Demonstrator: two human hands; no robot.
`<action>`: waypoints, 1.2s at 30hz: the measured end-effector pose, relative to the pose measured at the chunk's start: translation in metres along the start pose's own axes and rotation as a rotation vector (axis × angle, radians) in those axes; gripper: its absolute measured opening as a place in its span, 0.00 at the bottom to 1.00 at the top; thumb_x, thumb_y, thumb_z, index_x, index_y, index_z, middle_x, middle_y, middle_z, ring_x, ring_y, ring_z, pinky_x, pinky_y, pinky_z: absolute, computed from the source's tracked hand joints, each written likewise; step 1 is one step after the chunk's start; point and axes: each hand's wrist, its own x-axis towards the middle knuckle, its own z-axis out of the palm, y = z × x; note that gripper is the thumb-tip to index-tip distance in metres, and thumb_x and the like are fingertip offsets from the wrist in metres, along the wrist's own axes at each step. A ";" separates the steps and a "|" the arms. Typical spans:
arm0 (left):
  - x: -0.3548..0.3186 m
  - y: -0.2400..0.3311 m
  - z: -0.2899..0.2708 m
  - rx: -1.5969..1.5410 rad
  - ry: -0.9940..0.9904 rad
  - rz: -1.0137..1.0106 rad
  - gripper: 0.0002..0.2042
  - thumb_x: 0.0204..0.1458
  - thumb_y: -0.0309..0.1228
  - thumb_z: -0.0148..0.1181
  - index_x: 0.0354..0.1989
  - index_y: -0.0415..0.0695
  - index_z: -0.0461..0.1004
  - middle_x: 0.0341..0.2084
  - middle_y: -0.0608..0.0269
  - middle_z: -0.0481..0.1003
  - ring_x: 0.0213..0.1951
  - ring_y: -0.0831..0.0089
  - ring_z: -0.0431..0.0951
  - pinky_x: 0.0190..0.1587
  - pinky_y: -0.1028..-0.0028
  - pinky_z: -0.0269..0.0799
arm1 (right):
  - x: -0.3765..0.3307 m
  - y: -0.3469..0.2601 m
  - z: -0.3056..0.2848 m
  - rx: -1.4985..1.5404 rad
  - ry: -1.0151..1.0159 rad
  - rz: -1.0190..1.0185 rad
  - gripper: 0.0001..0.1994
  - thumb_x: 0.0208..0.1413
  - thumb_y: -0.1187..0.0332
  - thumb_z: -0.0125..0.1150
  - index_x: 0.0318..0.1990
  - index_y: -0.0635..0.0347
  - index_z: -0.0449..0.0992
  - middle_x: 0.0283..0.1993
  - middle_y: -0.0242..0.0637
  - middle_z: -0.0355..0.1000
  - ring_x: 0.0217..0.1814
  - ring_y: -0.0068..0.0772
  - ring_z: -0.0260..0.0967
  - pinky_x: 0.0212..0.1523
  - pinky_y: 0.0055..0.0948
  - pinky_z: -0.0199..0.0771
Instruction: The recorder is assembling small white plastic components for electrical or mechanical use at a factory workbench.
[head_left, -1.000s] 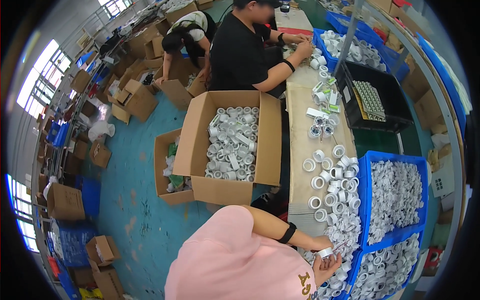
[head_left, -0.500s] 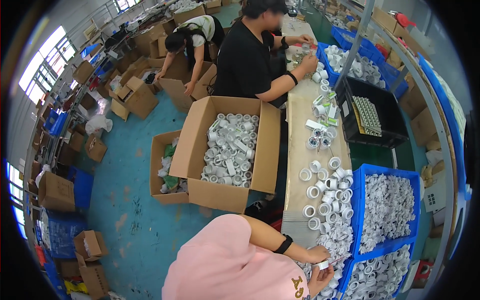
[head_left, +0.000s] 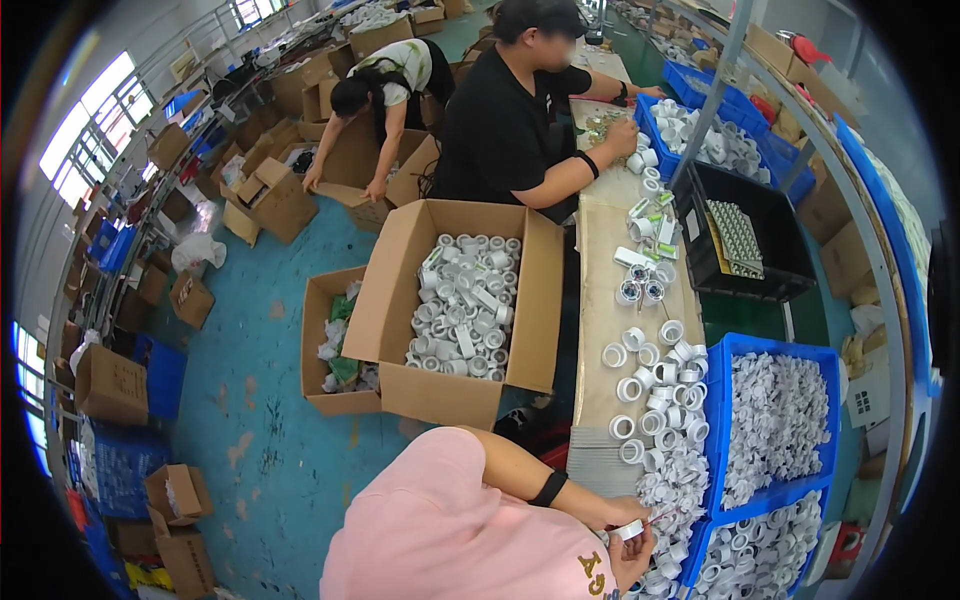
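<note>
Hands meeting low at the near right edge of the table (head_left: 598, 300), right over the spill of loose white rings (head_left: 672, 465). The left hand (head_left: 607, 513), the one with the black wristband (head_left: 548, 488), has its fingers closed on a single white ring (head_left: 630, 530), held just clear of the pile and close to the body. The right hand (head_left: 634, 562) sits just beneath, touching or nearly touching the same ring; whether it grips or only steadies, I cannot tell, as it is half hidden by the pink shoulder. Something thin and pale pokes out to the right of the ring, too small to make out. For clean handling, I'd say keep the ring pinched by its rim with the open face turned up to the eyes, elbows tucked, and work above the table rather than above the blue bins (head_left: 722, 345), so a slip lands on the heap rather than among the sorted pieces. The pile is crowded, so lift one piece free before turning it. To the left stands a big cardboard box (head_left: 395, 300) holding more white rings. Far along the table, a co-worker in black (head_left: 500, 130) handles similar parts beside a black tray (head_left: 760, 290).
</note>
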 end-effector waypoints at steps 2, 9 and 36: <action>-0.004 0.002 -0.002 -0.021 -0.024 -0.003 0.16 0.56 0.42 0.48 0.28 0.42 0.73 0.22 0.66 0.73 0.24 0.75 0.73 0.26 0.71 0.69 | -0.005 -0.013 0.001 -0.102 0.056 0.068 0.25 0.47 0.79 0.63 0.54 0.70 0.63 0.48 0.44 0.68 0.48 0.30 0.65 0.49 0.26 0.65; -0.020 0.009 -0.003 -0.046 -0.042 -0.016 0.18 0.59 0.42 0.42 0.34 0.39 0.73 0.25 0.59 0.75 0.27 0.67 0.76 0.27 0.66 0.71 | 0.001 -0.014 0.004 -0.078 -0.024 0.085 0.27 0.47 0.77 0.62 0.56 0.68 0.60 0.48 0.44 0.67 0.47 0.29 0.65 0.47 0.25 0.67; -0.045 0.042 -0.015 -0.123 -0.051 -0.135 0.19 0.58 0.45 0.43 0.32 0.40 0.71 0.25 0.59 0.74 0.27 0.66 0.75 0.30 0.67 0.71 | 0.007 -0.007 0.028 -0.017 -0.021 0.014 0.26 0.49 0.76 0.59 0.56 0.67 0.57 0.49 0.45 0.65 0.47 0.30 0.66 0.46 0.25 0.68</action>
